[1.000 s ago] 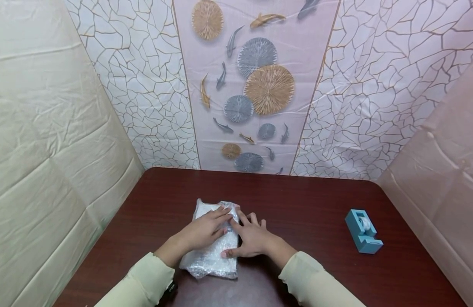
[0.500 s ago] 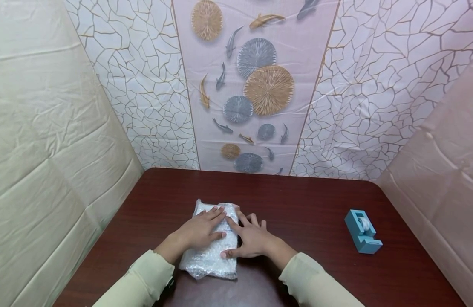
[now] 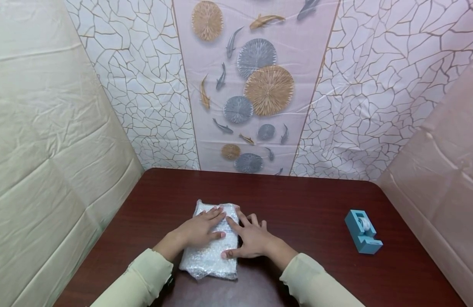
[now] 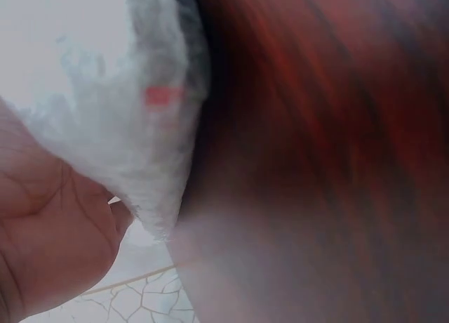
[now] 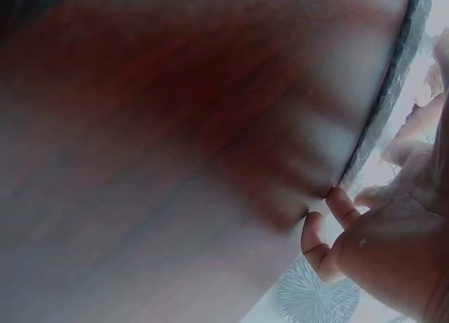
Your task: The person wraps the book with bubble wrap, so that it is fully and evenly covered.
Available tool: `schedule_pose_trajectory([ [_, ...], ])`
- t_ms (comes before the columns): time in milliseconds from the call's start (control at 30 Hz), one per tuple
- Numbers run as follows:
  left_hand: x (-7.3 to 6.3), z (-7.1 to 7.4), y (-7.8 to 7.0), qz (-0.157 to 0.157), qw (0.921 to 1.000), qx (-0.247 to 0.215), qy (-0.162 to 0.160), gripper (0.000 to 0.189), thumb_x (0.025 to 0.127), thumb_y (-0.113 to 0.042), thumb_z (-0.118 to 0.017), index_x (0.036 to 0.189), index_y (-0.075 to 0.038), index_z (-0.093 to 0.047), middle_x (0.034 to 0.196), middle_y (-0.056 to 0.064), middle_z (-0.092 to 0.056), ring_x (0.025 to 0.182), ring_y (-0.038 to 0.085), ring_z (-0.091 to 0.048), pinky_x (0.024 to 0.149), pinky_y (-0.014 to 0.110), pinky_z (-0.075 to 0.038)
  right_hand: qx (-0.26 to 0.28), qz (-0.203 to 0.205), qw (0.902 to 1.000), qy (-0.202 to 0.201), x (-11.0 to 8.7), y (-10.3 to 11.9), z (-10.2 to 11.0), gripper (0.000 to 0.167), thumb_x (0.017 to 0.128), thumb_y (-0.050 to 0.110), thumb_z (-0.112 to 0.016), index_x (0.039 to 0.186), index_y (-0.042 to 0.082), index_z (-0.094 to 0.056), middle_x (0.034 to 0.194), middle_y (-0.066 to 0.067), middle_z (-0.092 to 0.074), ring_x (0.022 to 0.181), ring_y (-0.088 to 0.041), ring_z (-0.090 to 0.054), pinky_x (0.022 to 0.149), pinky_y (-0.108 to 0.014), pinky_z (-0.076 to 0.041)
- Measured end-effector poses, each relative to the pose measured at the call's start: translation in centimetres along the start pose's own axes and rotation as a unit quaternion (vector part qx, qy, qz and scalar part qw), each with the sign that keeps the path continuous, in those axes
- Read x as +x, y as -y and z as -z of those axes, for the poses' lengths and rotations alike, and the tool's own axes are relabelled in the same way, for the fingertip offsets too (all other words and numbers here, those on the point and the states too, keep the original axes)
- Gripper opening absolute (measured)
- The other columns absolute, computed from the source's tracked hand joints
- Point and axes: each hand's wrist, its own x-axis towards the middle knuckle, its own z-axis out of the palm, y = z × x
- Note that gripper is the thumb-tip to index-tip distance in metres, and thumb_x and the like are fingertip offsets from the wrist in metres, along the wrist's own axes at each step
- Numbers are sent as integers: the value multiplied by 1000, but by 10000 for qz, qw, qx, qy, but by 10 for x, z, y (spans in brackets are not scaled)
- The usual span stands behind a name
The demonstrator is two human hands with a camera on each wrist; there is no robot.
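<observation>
**Hands flat on the wrap**

Left hand (image 3: 201,230) and right hand (image 3: 250,239) are pressed flat, fingers straight, on the bubble-wrapped parcel (image 3: 212,255) — laid near the front of the table (image 3: 317,204), long axis running away from the person. Risk: if pressure is eased, the fold could spring open — the tape dispenser (image 3: 362,230) sits well apart.

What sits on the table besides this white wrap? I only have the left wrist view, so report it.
Observer: A blue tape dispenser stands on the table, off to the right side, apart from both hands.
Operator: Tell me where the right hand is.
Observer: The right hand lies flat at the right edge of the bubble-wrapped parcel, its thumb along the parcel's side.
Operator: Give me the left hand from above.
Observer: The left hand presses on top of the parcel, fingers straight.
</observation>
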Motion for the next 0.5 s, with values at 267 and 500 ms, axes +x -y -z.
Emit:
schedule_pose_trajectory([
  [267,-1,-2,-2,-20,10000,-90,19,75,114,-47,-57,172,-4,-35,182,18,-27,170,40,-27,136,65,-25,-12,-36,10000,-85,-2,-1,-3,113,90,88,-64,178,30,-23,188,-13,-2,150,-45,-39,109,-81,-39],
  [500,-2,-3,-2,-22,10000,-17,-36,74,115,-44,-57,171,-2,-36,182,19,-27,170,41,-26,136,66,-25,-207,-61,9997,-127,-7,3,-4,105,97,88,-54,178,30,-23,188,-12,-2,166,-47,-25,120,-85,-28],
])
